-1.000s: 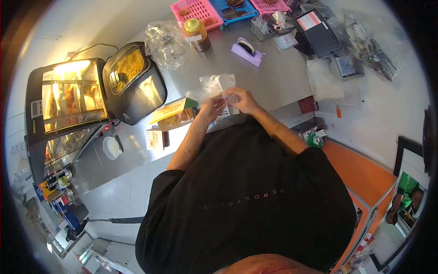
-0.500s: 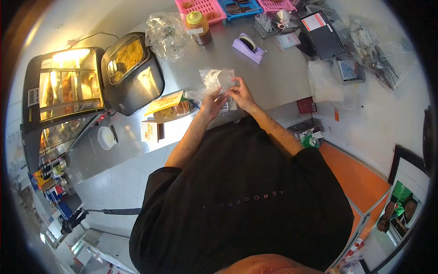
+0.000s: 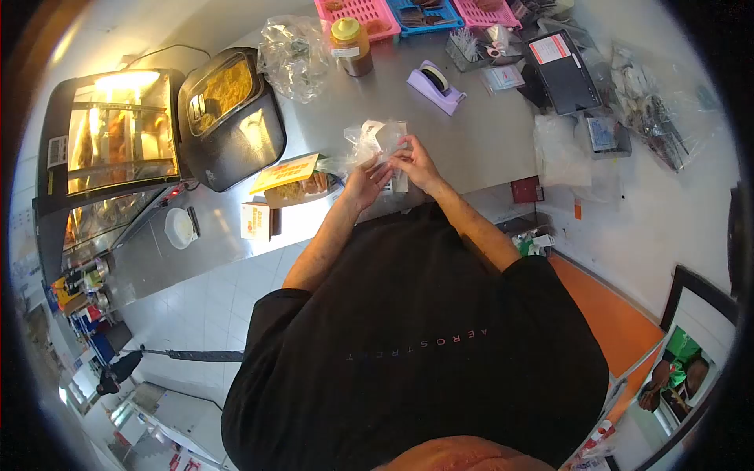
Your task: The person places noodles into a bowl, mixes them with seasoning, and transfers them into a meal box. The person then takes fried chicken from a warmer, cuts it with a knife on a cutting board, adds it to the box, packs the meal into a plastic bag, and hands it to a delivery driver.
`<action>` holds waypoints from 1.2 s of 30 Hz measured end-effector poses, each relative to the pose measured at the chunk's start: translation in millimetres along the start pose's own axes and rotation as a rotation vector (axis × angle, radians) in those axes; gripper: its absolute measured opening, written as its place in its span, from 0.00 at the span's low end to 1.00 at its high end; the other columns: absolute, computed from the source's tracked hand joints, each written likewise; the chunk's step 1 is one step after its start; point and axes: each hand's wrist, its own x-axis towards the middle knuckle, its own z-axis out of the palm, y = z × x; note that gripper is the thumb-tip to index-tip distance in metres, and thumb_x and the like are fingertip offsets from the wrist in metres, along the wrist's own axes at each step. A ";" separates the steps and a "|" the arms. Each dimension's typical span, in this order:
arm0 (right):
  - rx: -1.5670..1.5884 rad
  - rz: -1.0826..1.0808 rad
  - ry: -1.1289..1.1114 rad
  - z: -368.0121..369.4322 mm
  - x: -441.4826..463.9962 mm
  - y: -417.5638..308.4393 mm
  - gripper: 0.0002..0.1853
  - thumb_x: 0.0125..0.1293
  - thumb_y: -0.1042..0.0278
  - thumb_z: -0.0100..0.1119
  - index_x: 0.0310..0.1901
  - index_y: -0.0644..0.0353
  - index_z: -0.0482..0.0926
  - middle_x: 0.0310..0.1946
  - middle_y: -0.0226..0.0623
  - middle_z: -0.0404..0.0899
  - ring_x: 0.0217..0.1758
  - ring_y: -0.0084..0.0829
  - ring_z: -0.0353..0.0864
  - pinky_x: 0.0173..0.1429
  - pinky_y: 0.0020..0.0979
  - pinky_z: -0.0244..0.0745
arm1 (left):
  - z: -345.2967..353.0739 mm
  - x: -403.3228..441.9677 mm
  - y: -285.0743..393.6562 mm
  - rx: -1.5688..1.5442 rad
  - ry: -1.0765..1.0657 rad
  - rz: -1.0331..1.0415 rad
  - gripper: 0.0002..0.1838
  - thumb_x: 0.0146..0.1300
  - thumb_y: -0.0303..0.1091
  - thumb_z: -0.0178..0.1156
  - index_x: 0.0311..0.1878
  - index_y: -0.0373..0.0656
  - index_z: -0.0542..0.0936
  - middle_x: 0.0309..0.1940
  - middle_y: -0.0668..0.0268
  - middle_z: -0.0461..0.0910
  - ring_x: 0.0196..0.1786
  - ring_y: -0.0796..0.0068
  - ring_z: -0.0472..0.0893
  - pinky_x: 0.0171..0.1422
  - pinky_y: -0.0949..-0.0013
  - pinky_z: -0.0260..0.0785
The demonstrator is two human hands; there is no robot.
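Note:
My left hand (image 3: 366, 182) and my right hand (image 3: 415, 162) meet at the front of the metal counter (image 3: 345, 102). Between them is a clear plastic bag (image 3: 365, 143), with the fingers of both hands closed on its near edge. White paper with print lies behind and under the bag. Just left of my left hand stands an open yellow and white food box (image 3: 294, 184) with food inside. A smaller box (image 3: 257, 220) sits nearer the counter's front edge.
A warming cabinet (image 3: 122, 133) and a black lidded container (image 3: 232, 118) stand at left. Behind are a crumpled plastic bag (image 3: 294, 59), a sauce jar (image 3: 351, 49), a purple tape dispenser (image 3: 437, 86) and baskets (image 3: 424, 16). A black tablet (image 3: 564, 72) is at right.
My right hand has moved slightly up and left against my left hand, and its fingers have closed at the bag's edge. The view has shifted a little.

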 end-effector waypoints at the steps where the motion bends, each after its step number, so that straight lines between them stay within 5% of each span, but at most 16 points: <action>1: 0.003 -0.020 -0.007 -1.1 0.4 1.5 0.23 0.63 0.76 0.62 0.55 0.57 0.61 0.36 0.37 0.80 0.43 0.24 0.79 0.50 0.26 0.72 | -0.3 0.1 1.4 -0.024 0.003 -0.013 0.17 0.70 0.33 0.52 0.58 0.40 0.70 0.51 0.61 0.69 0.55 0.66 0.73 0.63 0.62 0.71; 19: -0.004 0.020 -0.057 -11.2 9.4 6.9 0.19 0.63 0.75 0.63 0.50 0.58 0.63 0.39 0.40 0.80 0.45 0.27 0.80 0.50 0.28 0.74 | -0.3 -2.0 4.3 -0.007 -0.014 -0.056 0.15 0.72 0.34 0.48 0.58 0.41 0.71 0.54 0.59 0.71 0.56 0.67 0.75 0.65 0.62 0.69; 25: 0.000 0.045 0.007 -4.1 16.1 5.7 0.18 0.64 0.76 0.62 0.52 0.59 0.68 0.36 0.36 0.81 0.42 0.26 0.81 0.48 0.27 0.75 | -12.2 8.1 1.5 0.111 -0.059 -0.041 0.16 0.72 0.37 0.49 0.58 0.43 0.73 0.46 0.61 0.76 0.53 0.69 0.77 0.60 0.61 0.72; 28: -0.311 0.037 -0.024 -7.2 17.5 -2.5 0.12 0.63 0.74 0.62 0.48 0.61 0.77 0.37 0.37 0.83 0.40 0.26 0.82 0.47 0.28 0.76 | 13.7 -20.2 14.0 0.672 0.013 0.195 0.17 0.63 0.33 0.59 0.54 0.40 0.76 0.43 0.58 0.76 0.49 0.62 0.79 0.54 0.61 0.74; 31: -0.607 0.020 -0.084 -8.3 18.9 -28.9 0.09 0.61 0.70 0.63 0.42 0.61 0.83 0.37 0.38 0.85 0.39 0.26 0.83 0.46 0.28 0.77 | 1.0 -24.0 20.5 1.613 -0.138 1.006 0.22 0.49 0.26 0.65 0.50 0.34 0.77 0.44 0.53 0.75 0.46 0.52 0.79 0.50 0.60 0.73; 32: -0.681 0.018 -0.077 -8.1 14.2 -41.8 0.09 0.60 0.69 0.63 0.40 0.61 0.85 0.38 0.39 0.86 0.39 0.25 0.83 0.46 0.28 0.77 | -1.7 -25.1 18.2 1.572 -0.188 1.061 0.28 0.38 0.22 0.66 0.50 0.31 0.77 0.45 0.50 0.73 0.48 0.45 0.76 0.52 0.60 0.71; 33: -0.650 0.015 -0.035 -4.7 12.9 -43.4 0.10 0.59 0.67 0.63 0.41 0.61 0.84 0.37 0.39 0.85 0.40 0.26 0.83 0.47 0.30 0.77 | -1.8 -27.2 17.1 1.581 -0.212 1.150 0.23 0.48 0.24 0.63 0.51 0.32 0.76 0.48 0.51 0.73 0.52 0.51 0.75 0.56 0.61 0.68; 34: -0.626 0.005 0.037 -2.1 15.2 -40.3 0.11 0.58 0.66 0.64 0.41 0.61 0.83 0.37 0.39 0.85 0.40 0.27 0.83 0.48 0.31 0.76 | -16.0 -21.5 3.9 1.266 -0.115 0.896 0.16 0.59 0.26 0.57 0.51 0.32 0.77 0.52 0.54 0.74 0.56 0.59 0.74 0.61 0.62 0.66; 35: -0.602 -0.248 0.219 -3.9 19.1 -14.6 0.10 0.58 0.65 0.63 0.39 0.61 0.83 0.37 0.39 0.84 0.41 0.30 0.82 0.50 0.34 0.76 | -22.4 -18.3 -2.2 1.377 -0.053 0.990 0.15 0.68 0.30 0.51 0.52 0.31 0.76 0.53 0.55 0.74 0.56 0.65 0.75 0.59 0.65 0.68; 36: -0.626 -0.167 0.483 -11.4 28.0 14.8 0.09 0.60 0.64 0.60 0.38 0.59 0.81 0.36 0.41 0.84 0.41 0.36 0.82 0.50 0.38 0.75 | -16.1 -22.3 -8.8 1.174 -0.139 0.933 0.17 0.68 0.33 0.53 0.53 0.30 0.76 0.48 0.55 0.77 0.50 0.65 0.78 0.54 0.67 0.72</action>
